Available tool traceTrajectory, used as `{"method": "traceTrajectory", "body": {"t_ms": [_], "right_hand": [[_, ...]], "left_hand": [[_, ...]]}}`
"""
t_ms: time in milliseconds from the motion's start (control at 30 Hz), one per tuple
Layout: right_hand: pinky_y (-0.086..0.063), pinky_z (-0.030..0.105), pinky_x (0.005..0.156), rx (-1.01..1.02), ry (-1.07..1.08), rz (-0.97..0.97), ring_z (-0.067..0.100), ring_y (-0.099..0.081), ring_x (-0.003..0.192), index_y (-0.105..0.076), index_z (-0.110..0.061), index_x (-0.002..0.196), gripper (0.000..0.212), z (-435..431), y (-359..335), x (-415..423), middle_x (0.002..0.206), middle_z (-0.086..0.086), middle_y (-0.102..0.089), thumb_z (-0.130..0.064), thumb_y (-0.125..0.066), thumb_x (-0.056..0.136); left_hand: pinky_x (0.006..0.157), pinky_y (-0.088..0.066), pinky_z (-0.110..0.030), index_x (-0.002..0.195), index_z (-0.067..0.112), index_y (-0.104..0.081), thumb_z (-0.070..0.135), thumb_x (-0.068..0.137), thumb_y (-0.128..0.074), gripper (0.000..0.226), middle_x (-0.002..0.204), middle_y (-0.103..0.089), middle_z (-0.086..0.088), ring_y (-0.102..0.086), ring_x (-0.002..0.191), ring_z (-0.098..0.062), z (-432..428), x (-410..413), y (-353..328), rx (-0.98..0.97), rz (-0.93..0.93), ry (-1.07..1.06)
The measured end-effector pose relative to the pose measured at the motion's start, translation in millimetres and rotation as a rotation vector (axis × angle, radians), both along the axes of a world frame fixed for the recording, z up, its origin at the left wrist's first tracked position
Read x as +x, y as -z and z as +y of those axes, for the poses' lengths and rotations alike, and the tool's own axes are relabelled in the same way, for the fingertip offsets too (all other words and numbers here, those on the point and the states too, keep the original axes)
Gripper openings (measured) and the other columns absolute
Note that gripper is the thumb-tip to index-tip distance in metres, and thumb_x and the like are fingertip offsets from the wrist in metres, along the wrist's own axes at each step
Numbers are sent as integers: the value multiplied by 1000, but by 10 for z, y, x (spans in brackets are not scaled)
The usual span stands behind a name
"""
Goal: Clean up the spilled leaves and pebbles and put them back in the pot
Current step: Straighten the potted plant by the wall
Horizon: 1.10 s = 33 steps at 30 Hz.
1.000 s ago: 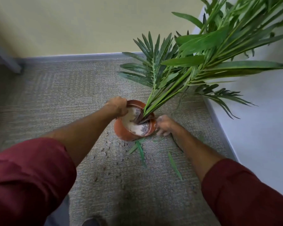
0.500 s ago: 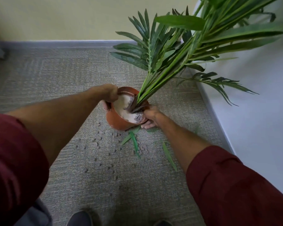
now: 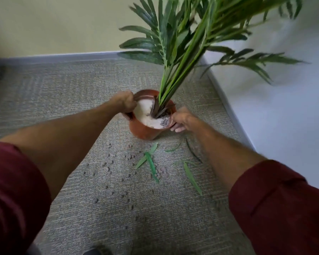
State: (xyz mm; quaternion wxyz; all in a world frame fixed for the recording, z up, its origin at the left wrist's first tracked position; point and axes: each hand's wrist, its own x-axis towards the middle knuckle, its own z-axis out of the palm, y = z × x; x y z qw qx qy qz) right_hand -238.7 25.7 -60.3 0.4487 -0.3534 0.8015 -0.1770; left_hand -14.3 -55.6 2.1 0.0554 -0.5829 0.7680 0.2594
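While you grip the pot [image 3: 144, 133] w/ both hands, it sits on the carpet [image 3: 63, 92] right between them. Whether its base is flat down I can't tell.

Your L hand [image 3: 124, 103] is hooked over the rim on its side, fingers bunched tight together and curled over the edge. Which digits go inside vs outside I can't tell. Your R hand [image 3: 182, 119] wraps the opposite side, fingers curled close together against the outer wall just under the rim, w/ pale tips showing below the knuckles. The thumb's spot is unclear.

The plant [image 3: 182, 52] rises out of the pot between your hands, closer to the R fingers, and leans away from you toward the white wall [image 3: 284, 116]. White fill [image 3: 145, 115] shows inside, w/ a few grey bits just beside the R fingertips.

Spilled pebbles [image 3: 107, 163] lie scattered on the carpet on your side of the fingers, most of them between the two forearms & near the L one. Loose leaves [image 3: 151, 162] lie flat there too. A crossed pair sits nearer you than the pot, roughly midway between the hands, and a long one is beside the R forearm. None touch your fingers.

Dark red sleeves [image 3: 284, 208] cover both upper arms.
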Motion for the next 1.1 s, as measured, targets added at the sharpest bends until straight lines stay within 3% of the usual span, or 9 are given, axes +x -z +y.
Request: {"method": "traceTrajectory", "body": {"t_ms": [100, 267, 400, 500, 600, 800, 833, 967, 1100], "right_hand": [[-57, 27, 41, -13, 15, 69, 19, -73, 49, -74, 7, 116, 20, -114, 6, -286, 96, 20, -82, -4, -63, 103], [-62, 37, 54, -48, 78, 202, 24, -72, 53, -73, 7, 112, 25, -237, 39, -795, 90, 22, -81, -13, -59, 107], [-59, 31, 42, -84, 120, 300, 21, -72, 46, -72, -1, 96, 19, -319, 42, -1194, 76, 17, -80, -18, -67, 103], [-63, 37, 53, -115, 157, 346, 23, -74, 49, -68, -3, 98, 16, -339, 41, -1365, 80, 15, -79, -19, -69, 100], [-64, 36, 50, -145, 204, 400, 20, -74, 46, -61, -12, 90, 15, -346, 38, -1490, 80, 10, -78, -22, -66, 100], [-61, 29, 44, -178, 273, 464, 21, -75, 59, -60, -15, 112, 19, -434, 69, -1603, 95, 4, -69, -22, -70, 99], [-62, 30, 48, -185, 285, 467, 22, -76, 64, -60, -15, 113, 20, -451, 88, -1619, 98, 4, -69, -21, -71, 98], [-64, 48, 92, -207, 335, 501, 32, -72, 108, -61, -13, 127, 34, -484, 209, -1647, 125, 9, -69, -25, -72, 97], [-62, 48, 96, -225, 371, 539, 33, -70, 114, -60, -11, 131, 33, -489, 294, -1685, 130, 11, -68, -25, -65, 101]], "left_hand": [[102, -60, -46, 112, -2, -74, 16, 107, -46, 34, 104, -81, -20, -79, 101, -32, -59, -214, 58, 31, 71, -35], [95, -64, -52, 112, -10, -74, 4, 101, -47, 32, 104, -78, -29, -79, 99, -38, -119, -647, 242, 57, 248, -87], [89, -66, -49, 110, -11, -74, 7, 103, -46, 34, 98, -79, -29, -81, 92, -38, -223, -1021, 423, 73, 338, -118], [84, -67, -45, 105, -6, -78, 10, 105, -47, 35, 89, -81, -23, -82, 81, -35, -268, -1263, 514, 93, 378, -128], [92, -65, -45, 109, -2, -77, 12, 107, -47, 33, 95, -81, -23, -82, 88, -34, -333, -1464, 597, 64, 367, -102], [101, -60, -45, 117, 4, -76, 13, 101, -50, 31, 107, -79, -22, -77, 106, -35, -487, -1718, 730, -72, 288, -85], [99, -61, -43, 117, 5, -76, 13, 101, -51, 31, 105, -80, -21, -77, 105, -34, -503, -1751, 750, -93, 278, -78], [98, -62, -46, 119, 6, -76, 17, 105, -54, 28, 104, -80, -18, -78, 102, -33, -613, -1841, 844, -82, 297, -58], [94, -64, -48, 120, 5, -75, 15, 106, -54, 28, 104, -80, -17, -79, 98, -32, -686, -1930, 915, -89, 337, -18]]}}
